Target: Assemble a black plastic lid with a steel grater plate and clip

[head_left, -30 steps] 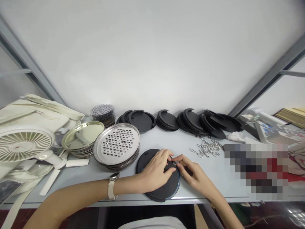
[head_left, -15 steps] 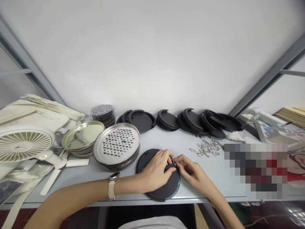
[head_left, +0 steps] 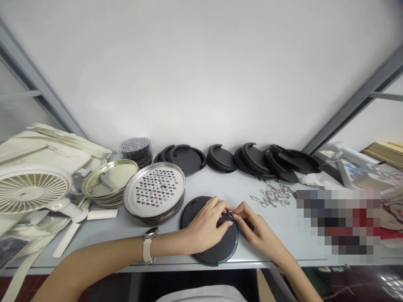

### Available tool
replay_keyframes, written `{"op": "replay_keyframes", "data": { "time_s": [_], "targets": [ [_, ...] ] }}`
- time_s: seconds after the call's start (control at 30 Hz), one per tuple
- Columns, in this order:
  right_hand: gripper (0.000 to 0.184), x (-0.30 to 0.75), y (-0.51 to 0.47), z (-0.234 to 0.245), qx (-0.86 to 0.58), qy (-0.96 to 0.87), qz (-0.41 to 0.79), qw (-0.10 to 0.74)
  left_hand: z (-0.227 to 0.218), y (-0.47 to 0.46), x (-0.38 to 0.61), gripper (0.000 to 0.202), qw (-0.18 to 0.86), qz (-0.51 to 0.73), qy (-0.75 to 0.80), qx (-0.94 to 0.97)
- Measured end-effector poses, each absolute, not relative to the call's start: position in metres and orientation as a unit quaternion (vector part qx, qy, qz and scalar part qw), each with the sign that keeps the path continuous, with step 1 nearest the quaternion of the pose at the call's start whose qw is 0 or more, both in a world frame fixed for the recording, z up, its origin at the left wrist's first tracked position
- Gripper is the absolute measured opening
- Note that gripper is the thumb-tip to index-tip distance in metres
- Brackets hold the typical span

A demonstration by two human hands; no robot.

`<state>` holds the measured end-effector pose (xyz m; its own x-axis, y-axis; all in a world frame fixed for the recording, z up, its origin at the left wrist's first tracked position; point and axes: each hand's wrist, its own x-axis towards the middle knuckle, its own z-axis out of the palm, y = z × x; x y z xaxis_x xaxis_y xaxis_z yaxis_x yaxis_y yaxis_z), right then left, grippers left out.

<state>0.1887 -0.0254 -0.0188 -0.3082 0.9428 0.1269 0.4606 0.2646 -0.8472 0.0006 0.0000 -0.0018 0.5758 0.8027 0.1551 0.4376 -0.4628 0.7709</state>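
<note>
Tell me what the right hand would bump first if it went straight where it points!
Probably the left hand, whose fingers lie just ahead, over the black disc. Depth is unclear, so they may already touch.

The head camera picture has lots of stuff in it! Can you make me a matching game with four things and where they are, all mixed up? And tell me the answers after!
Things
1. White fan
2. Watch
3. Small metal loop
4. Black disc

Places
A. Under the left hand
B. Near the left edge of the picture
C. At the fingertips of the right hand
D. On the left wrist

Right pairs
1-B, 2-D, 3-C, 4-A
</note>
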Motion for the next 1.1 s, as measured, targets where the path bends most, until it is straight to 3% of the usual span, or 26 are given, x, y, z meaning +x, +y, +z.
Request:
{"op": "replay_keyframes", "data": {
  "time_s": [0.37,1.1],
  "targets": [
    [0.027,0.1892,-0.0269,-0.0179,-0.524,-0.735,0.297,0.311,-0.0016,-0.0003,0.0005,0.022,0.338,0.256,0.376,0.824],
    [0.024,0.1883,-0.0255,-0.0203,-0.531,-0.733,0.294,0.308,-0.0017,0.0017,0.0013,0.026,0.361,0.269,0.357,0.819]
  ]
}}
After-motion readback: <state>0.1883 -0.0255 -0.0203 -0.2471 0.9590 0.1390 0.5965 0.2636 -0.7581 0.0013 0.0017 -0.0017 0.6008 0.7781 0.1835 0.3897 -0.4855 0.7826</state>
